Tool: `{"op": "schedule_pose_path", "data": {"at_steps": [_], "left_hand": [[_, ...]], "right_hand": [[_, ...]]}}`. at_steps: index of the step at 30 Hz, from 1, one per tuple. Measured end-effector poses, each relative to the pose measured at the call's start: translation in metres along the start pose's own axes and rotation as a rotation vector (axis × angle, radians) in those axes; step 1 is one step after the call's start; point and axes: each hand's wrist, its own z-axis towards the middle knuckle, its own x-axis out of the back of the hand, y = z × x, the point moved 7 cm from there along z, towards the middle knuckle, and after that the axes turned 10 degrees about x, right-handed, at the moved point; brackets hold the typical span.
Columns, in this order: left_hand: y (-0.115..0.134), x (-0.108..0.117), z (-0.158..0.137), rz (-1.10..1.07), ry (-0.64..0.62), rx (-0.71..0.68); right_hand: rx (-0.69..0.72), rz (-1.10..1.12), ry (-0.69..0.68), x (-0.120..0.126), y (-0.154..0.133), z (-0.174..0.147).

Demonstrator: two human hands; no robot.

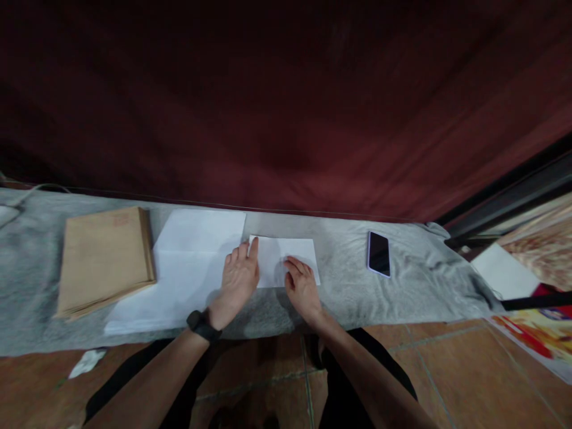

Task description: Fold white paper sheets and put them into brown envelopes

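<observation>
A folded sheet of white paper (274, 250) lies on the grey cloth in front of me. My left hand (241, 271) rests on its left edge, fingers spread and index finger stretched along the fold. Over the right half of the sheet is my right hand (302, 286), its fingertips touching the paper and the thumb apart from the fingers. Neither hand grasps anything. Larger white sheets (179, 280) lie stacked to the left, partly under my left hand and wrist.
Brown paper envelopes (107, 256) form a stack at the far left. A phone (379, 254) in a purple case lies to the right. Behind the grey cloth (344, 298) hangs a dark red curtain (286, 149). A white cable (38, 187) sits at the left edge.
</observation>
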Motion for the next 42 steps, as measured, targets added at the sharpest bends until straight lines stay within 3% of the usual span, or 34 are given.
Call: {"op": "schedule_pose_path", "data": {"at_steps": [2, 4, 7, 17, 24, 42], "left_hand": [[0.015, -0.009, -0.013, -0.064, 0.024, -0.116], [0.032, -0.024, -0.027, -0.127, -0.032, -0.243], [0.045, -0.042, -0.044, -0.178, -0.093, -0.31], [0.038, -0.049, -0.054, -0.104, -0.05, -0.323], [0.033, -0.044, -0.053, -0.083, 0.003, -0.254], [0.023, -0.042, -0.046, -0.135, -0.032, -0.14]], "right_hand": [[0.004, -0.016, -0.019, -0.001, -0.001, 0.0], [0.011, -0.021, -0.039, -0.002, -0.002, -0.001], [0.037, -0.015, -0.075, -0.002, -0.003, -0.002], [0.044, -0.021, -0.089, 0.0, 0.004, -0.007], [-0.004, -0.05, -0.056, 0.01, 0.011, -0.011], [-0.115, -0.071, 0.059, 0.036, 0.047, -0.026]]}}
